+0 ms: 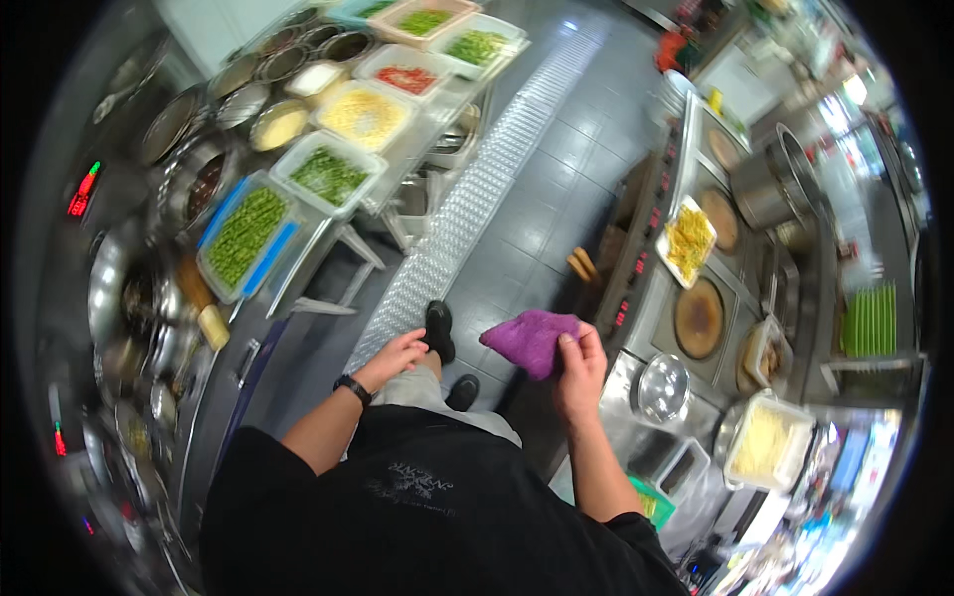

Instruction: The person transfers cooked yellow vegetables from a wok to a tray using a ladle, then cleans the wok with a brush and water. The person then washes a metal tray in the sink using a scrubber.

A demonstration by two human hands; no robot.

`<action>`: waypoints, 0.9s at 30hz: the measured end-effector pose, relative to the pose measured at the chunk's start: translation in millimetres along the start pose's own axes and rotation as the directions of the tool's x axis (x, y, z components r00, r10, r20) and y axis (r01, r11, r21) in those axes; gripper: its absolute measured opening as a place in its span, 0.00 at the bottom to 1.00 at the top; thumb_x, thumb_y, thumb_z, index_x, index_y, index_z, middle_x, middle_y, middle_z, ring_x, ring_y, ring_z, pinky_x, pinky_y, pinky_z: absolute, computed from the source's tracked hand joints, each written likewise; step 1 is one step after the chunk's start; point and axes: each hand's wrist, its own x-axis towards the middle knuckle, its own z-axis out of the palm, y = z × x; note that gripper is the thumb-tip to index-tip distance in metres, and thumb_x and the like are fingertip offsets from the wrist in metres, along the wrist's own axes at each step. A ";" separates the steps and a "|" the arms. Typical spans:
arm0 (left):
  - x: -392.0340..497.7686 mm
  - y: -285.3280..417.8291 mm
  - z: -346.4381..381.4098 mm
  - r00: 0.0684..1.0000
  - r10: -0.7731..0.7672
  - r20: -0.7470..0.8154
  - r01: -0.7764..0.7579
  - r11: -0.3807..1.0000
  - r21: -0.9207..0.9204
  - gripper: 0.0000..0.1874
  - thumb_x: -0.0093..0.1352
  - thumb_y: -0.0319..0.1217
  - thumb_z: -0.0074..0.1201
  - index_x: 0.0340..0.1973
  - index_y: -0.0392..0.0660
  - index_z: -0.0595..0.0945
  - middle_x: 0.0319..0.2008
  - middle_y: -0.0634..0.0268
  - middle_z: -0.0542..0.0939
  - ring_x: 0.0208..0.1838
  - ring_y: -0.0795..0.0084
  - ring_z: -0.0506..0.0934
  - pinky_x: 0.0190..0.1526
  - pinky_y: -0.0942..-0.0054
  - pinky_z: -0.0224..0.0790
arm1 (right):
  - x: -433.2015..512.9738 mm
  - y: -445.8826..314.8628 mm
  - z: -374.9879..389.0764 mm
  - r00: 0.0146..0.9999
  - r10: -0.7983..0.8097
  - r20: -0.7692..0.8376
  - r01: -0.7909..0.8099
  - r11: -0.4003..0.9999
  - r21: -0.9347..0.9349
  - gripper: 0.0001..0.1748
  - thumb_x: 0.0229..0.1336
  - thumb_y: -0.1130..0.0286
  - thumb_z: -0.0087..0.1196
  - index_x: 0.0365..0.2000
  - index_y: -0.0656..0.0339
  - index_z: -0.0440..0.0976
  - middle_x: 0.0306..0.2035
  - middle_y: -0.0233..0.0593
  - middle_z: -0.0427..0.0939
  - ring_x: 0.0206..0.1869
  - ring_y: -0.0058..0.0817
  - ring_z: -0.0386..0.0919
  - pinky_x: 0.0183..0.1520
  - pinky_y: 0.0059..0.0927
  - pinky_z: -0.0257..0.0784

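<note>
Pinched between the thumb and fingers of my right hand [581, 369] is a folded purple cloth [531, 341], held in the air over the tiled floor. My left hand [395, 357] hangs in front of my thigh with nothing in it, its fingers loosely extended. A dark watch or band [353, 390] circles that wrist. Right of the cloth runs a steel cooking counter with round hot plates [699, 318]. On it rests a white plate of yellow shredded food [689, 242]. A shiny metal bowl [663, 387] lies nearest my right forearm.
To the left, a steel table holds tubs of chopped green vegetables [248, 235], yellow shreds [365, 115] and red pieces [406, 77]. A wooden-handled tool [203, 305] juts over its edge. A metal drain grate [477, 216] crosses the floor. A tall steel pot [775, 182] stands at right.
</note>
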 end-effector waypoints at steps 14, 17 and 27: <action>-314.4 -121.2 -102.8 0.751 0.509 -0.419 -0.625 0.753 -0.206 0.39 0.77 0.33 0.58 0.78 0.44 0.55 0.69 0.59 0.71 0.66 0.73 0.72 0.66 0.69 0.68 | -169.7 98.4 331.6 0.446 0.383 0.809 -0.333 0.910 -0.247 0.07 0.70 0.76 0.51 0.46 0.61 0.70 0.42 0.36 0.80 0.43 0.23 0.78 0.50 0.28 0.75; -375.3 -173.9 -149.2 0.680 0.347 -0.646 -0.539 0.834 -0.119 0.24 0.77 0.33 0.58 0.66 0.38 0.75 0.53 0.65 0.83 0.54 0.80 0.78 0.58 0.72 0.73 | -234.8 147.4 417.0 0.298 0.404 0.865 -0.467 0.852 -0.236 0.06 0.68 0.79 0.51 0.45 0.62 0.72 0.42 0.36 0.80 0.45 0.24 0.78 0.53 0.31 0.75; -575.3 -220.9 -260.5 0.202 0.171 -0.964 -0.620 0.785 0.010 0.09 0.70 0.24 0.62 0.44 0.40 0.81 0.35 0.75 0.76 0.40 0.86 0.72 0.44 0.79 0.68 | -337.6 349.8 607.3 -0.040 0.634 0.772 -0.256 0.741 -0.621 0.16 0.67 0.72 0.60 0.53 0.54 0.75 0.48 0.32 0.80 0.50 0.24 0.80 0.50 0.32 0.78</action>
